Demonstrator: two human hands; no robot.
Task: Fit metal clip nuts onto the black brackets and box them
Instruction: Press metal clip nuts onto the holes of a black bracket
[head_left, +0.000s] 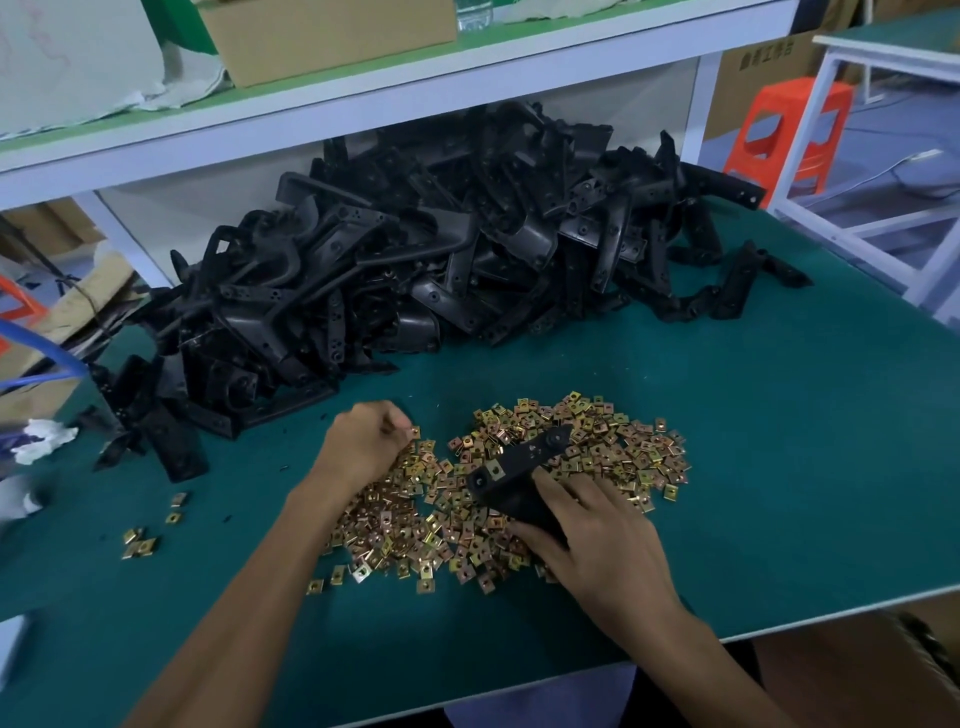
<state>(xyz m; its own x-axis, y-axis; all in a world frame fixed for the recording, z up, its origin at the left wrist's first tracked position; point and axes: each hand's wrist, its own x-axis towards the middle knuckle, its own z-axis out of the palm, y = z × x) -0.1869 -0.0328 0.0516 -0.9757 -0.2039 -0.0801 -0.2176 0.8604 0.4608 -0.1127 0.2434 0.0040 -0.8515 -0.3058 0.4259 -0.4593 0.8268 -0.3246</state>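
Green worktop (779, 467) beneath a white shelf (363, 119): heap of black brackets (415, 249) at 12 o'clock, spread of brass-coloured clip nuts (613, 452) at centre. Left hand (363, 441), at 9 o'clock of the spread, pinches one clip nut (414, 431) in a curled grip; right hand (597, 535), at 5 o'clock, grips a single bracket (519, 467) lying over the nuts. Orange stool (795, 130) at 2 o'clock.
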